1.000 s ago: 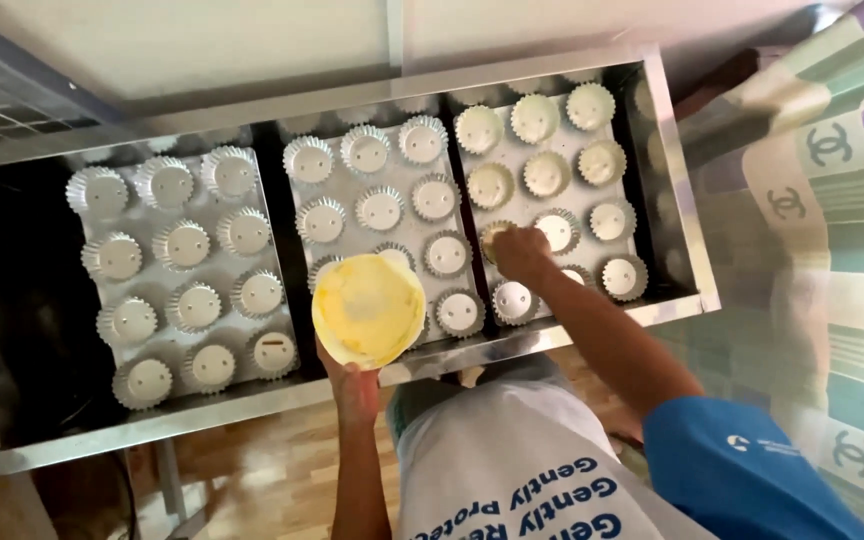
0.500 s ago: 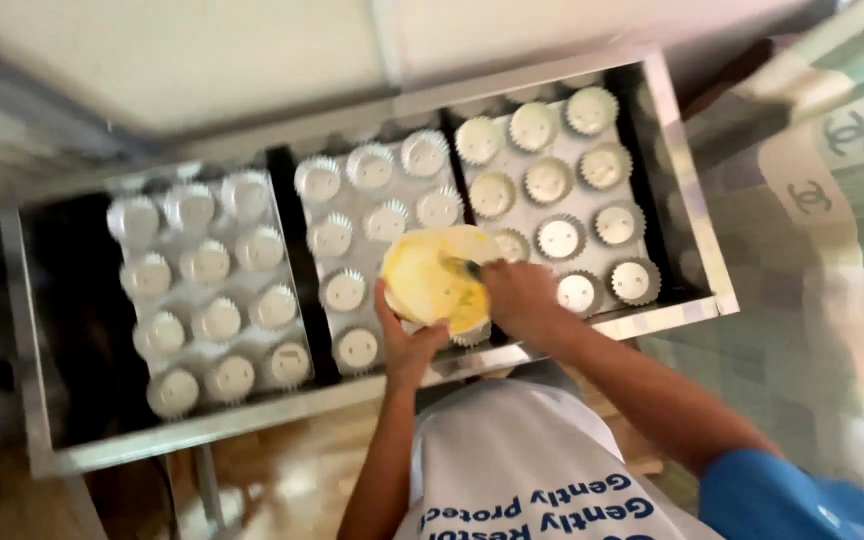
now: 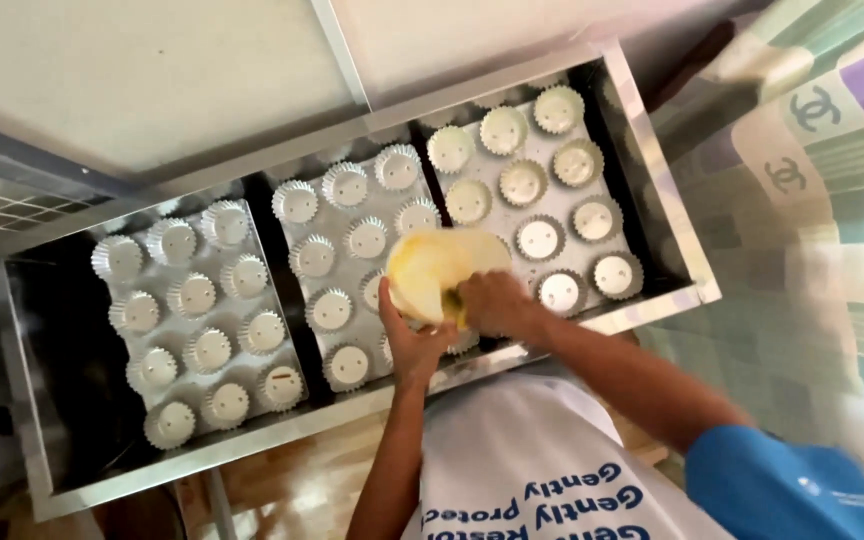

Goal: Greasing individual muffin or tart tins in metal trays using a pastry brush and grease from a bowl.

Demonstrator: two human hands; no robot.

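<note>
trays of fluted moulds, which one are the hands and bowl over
The middle tray of the three: the yellow bowl, left hand and right hand overlap its right edge; the left tray sits clear.

Head camera, looking steeply down over the person's own chest

One view only: it faces down and forward past the white apron onto the hands, left hand [image 3: 414, 345] and right hand [image 3: 497, 303], which sit low and centre, fairly near; the metal tray [image 3: 667, 225] of fluted moulds spreads beyond and to both sides of them
</note>
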